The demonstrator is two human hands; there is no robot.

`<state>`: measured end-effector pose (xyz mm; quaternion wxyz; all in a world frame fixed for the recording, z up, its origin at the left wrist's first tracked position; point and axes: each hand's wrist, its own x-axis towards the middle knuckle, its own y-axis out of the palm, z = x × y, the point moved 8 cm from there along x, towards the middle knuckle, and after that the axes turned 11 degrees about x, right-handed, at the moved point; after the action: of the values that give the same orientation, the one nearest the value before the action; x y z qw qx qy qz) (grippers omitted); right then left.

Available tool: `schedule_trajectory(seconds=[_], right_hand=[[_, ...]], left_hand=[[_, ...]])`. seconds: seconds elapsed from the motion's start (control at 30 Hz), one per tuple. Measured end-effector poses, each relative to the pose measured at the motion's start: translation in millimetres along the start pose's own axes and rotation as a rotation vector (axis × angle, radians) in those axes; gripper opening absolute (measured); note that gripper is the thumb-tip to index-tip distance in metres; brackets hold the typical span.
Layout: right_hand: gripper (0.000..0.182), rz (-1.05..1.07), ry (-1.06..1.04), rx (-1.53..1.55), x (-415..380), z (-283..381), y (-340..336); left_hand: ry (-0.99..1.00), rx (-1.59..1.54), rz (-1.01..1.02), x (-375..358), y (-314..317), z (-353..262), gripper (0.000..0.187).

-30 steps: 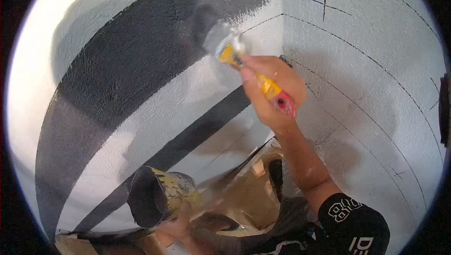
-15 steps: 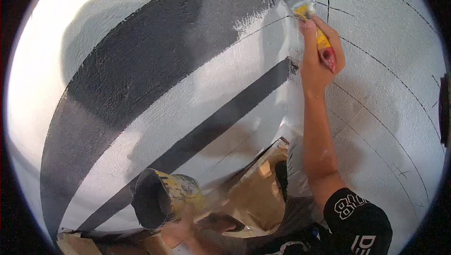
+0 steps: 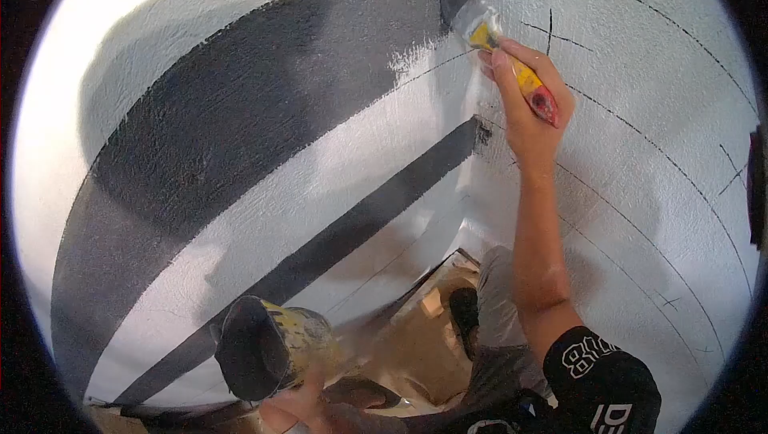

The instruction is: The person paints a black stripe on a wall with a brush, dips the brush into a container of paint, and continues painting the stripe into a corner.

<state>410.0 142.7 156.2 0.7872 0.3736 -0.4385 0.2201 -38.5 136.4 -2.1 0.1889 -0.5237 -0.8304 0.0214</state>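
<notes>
My right hand (image 3: 534,132) is closed round the yellow and red handle of a paintbrush (image 3: 483,32). Dark paint coats the bristles, which press on the wall at the inner corner, at the right end of a broad dark grey curved band (image 3: 240,106). Low in the view, my left hand (image 3: 298,410) grips a paint bucket (image 3: 308,342) with yellow, paint-smeared sides. The bucket is tilted so its dark opening faces me; how much paint is inside cannot be made out.
A narrower dark stripe (image 3: 320,250) slants up the white wall to the corner. Thin curved lines and small crosses (image 3: 550,38) mark the right wall (image 3: 624,138). Brown cardboard-like sheeting (image 3: 424,346) covers the floor below, beside a leg in grey trousers (image 3: 500,354).
The brush has moved left and down along the corner, onto the dark band. Fresh dark paint shows at the corner near the band's top. The bucket remains in my left hand.
</notes>
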Motion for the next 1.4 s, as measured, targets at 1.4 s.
schedule_trajectory(seconds=[1.4], right_hand=[[0.01,0.145,0.039,-0.207,16,8,6]], left_hand=[[0.456,0.185,-0.017,4,-11,11,0.084]])
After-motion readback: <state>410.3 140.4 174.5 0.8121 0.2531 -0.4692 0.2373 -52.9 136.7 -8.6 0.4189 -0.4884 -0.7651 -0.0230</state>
